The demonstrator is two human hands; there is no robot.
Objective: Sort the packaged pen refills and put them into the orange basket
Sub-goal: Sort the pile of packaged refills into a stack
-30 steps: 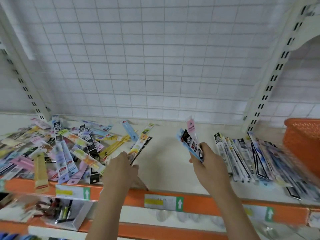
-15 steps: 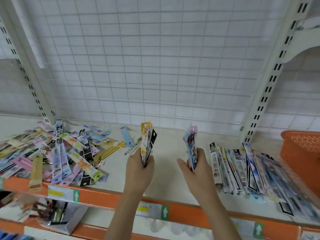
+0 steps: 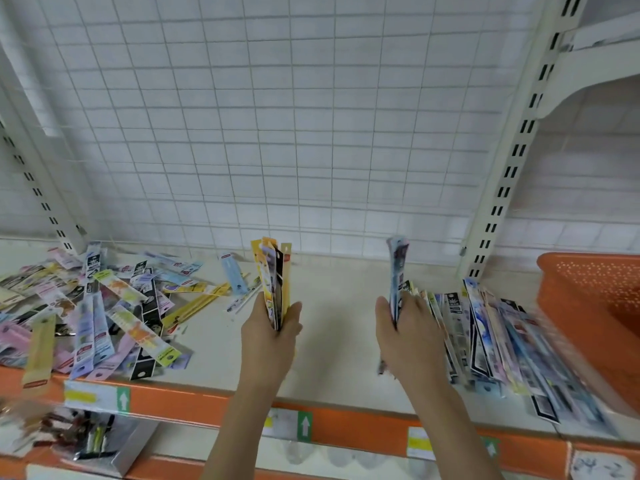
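Both hands (image 3: 270,336) (image 3: 407,336) grip upright refill packs (image 3: 273,275)

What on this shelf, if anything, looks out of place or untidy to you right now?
The loose heap of refill packs at the left lies criss-crossed, and a few, such as a yellow pack, overhang the shelf's orange front edge. The row beside the orange basket is fairly aligned. Nothing looks damaged.

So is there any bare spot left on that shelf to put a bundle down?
Yes: the middle of the shelf, between the left hand and right hand, back to the wire grid wall. Crowded: the loose pile on the left, and the laid-out row beside the orange basket.
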